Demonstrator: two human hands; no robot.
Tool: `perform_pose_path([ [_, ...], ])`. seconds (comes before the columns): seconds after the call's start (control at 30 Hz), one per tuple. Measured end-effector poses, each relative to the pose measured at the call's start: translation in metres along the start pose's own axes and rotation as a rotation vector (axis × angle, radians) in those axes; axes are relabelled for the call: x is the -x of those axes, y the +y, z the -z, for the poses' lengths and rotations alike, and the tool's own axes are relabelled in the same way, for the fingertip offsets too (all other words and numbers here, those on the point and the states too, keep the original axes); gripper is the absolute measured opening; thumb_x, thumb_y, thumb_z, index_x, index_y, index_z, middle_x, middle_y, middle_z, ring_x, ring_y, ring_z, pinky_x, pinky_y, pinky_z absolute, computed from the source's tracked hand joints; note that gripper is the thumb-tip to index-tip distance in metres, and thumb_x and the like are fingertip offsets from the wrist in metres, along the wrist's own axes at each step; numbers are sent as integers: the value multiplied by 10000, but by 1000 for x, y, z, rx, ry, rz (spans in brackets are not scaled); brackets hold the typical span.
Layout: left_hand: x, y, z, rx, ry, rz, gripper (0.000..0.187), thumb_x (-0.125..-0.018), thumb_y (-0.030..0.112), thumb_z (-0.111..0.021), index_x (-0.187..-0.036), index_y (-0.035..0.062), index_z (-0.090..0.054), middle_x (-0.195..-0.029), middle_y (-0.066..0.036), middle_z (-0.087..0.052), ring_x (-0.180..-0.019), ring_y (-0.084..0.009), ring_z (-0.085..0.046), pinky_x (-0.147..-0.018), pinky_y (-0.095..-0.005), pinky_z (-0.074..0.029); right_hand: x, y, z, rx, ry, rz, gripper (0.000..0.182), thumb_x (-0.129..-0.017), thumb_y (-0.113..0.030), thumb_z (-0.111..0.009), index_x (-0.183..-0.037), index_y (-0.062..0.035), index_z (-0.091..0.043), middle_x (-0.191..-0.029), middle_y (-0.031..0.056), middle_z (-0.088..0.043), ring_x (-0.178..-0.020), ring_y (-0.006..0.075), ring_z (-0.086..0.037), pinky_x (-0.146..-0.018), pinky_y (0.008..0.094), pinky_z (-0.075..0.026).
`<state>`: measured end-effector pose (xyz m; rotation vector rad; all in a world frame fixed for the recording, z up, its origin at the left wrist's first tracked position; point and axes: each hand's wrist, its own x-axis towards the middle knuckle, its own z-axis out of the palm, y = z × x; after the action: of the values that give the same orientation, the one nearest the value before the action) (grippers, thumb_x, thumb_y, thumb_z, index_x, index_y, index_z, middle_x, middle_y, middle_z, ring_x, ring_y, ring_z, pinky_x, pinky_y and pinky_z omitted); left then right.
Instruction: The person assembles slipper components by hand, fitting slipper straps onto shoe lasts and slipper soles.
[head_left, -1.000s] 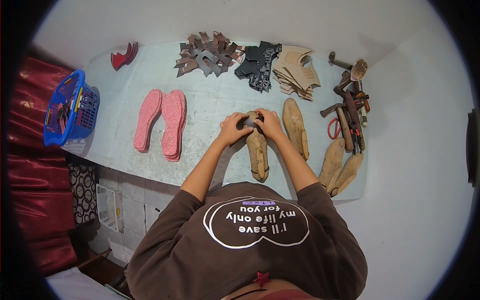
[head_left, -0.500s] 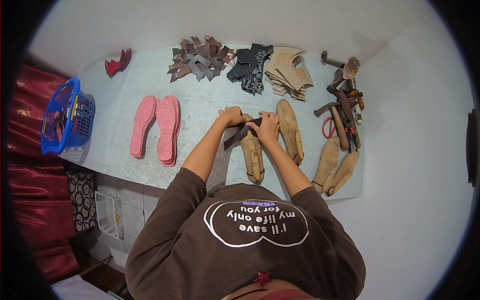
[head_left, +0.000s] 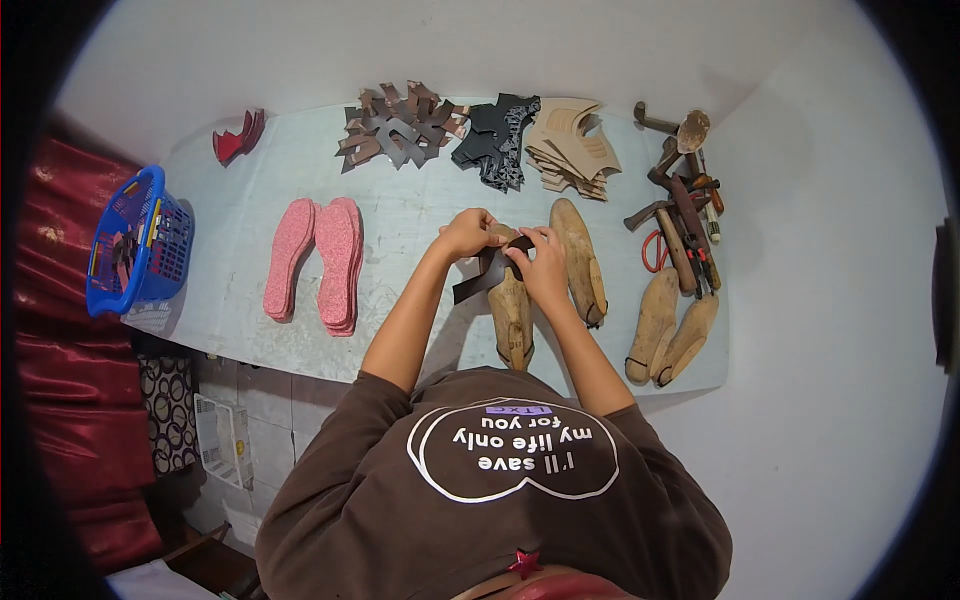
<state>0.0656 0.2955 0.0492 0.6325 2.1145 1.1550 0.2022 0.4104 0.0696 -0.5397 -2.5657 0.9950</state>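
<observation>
Two hands meet over a wooden last lying on the table. The left hand and right hand both pinch a dark leather strip — draped across the last's toe end, its free end hanging left. A second last lies just right; pink insoles lie well left.
</observation>
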Motion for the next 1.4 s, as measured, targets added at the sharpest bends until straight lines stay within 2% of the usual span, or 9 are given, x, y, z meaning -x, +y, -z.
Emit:
perform_pose_path([
  [0.37,31,12,5,128,54,-20,365,-623,188,-767,-890,7,-597,-766,-59,-631,-680,-133,-578,-646,-257,-436,20,-5,8,-145,49,105,415,-686,-199,-697,-1039,-20,-574,-1076,146,-497,-972,320,-505,-822,374,-417],
  [0.43,37,16,6,107,50,-66,307,-687,88,-716,-911,-32,-544,-774,-86,-615,-665,-131,-568,-590,-250,-446,21,-6,10,-166,29,135,414,-681,-187,-700,-1035,-14,-573,-1065,151,-501,-959,321,-511,-818,371,-420],
  [0.77,54,24,7,137,58,-110,318,-693,78,-708,-936,-32,-533,-789,-91,-615,-688,-135,-575,-600,-249,-454,25,-6,7,-195,33,70,501,-663,-210,-724,-1069,20,-542,-1010,187,-539,-934,314,-537,-806,368,-433],
  [0.87,56,25,7,174,31,-105,314,-698,71,-704,-940,-31,-531,-798,-93,-612,-692,-138,-578,-605,-253,-462,19,7,0,-283,-19,7,536,-664,-201,-732,-1092,42,-522,-950,177,-593,-872,275,-585,-767,347,-456],
  [0.93,55,22,6,211,53,-83,334,-642,148,-758,-903,20,-594,-791,-55,-636,-683,-117,-576,-635,-247,-452,14,11,1,-601,-216,-119,503,-672,-172,-728,-1082,47,-534,-891,134,-632,-790,204,-611,-724,309,-471],
  [1.03,56,23,5,194,61,-92,335,-647,149,-755,-909,19,-591,-783,-50,-635,-682,-116,-575,-630,-249,-452,7,10,10,-681,-341,-133,462,-676,-147,-721,-1063,41,-552,-883,97,-634,-754,144,-600,-703,272,-471],
  [1.27,67,31,7,293,14,-108,369,-650,168,-760,-926,6,-576,-787,-59,-622,-691,-127,-573,-636,-250,-455,5,12,14,-711,-393,-72,430,-686,-116,-714,-1051,46,-553,-900,96,-626,-807,133,-589,-729,252,-462],
  [1.33,73,31,9,262,-17,-218,371,-695,204,-734,-951,-2,-562,-809,-64,-619,-712,-134,-572,-646,-257,-462,9,2,21,-808,-407,-126,429,-694,-91,-705,-1069,35,-540,-930,92,-618,-836,133,-585,-751,254,-460],
  [1.4,80,24,9,272,46,-191,363,-719,223,-715,-961,2,-557,-823,-61,-618,-713,-133,-570,-663,-259,-461,10,6,19,-807,-405,-113,436,-698,-86,-702,-1081,32,-531,-947,94,-612,-846,134,-584,-756,255,-462],
])
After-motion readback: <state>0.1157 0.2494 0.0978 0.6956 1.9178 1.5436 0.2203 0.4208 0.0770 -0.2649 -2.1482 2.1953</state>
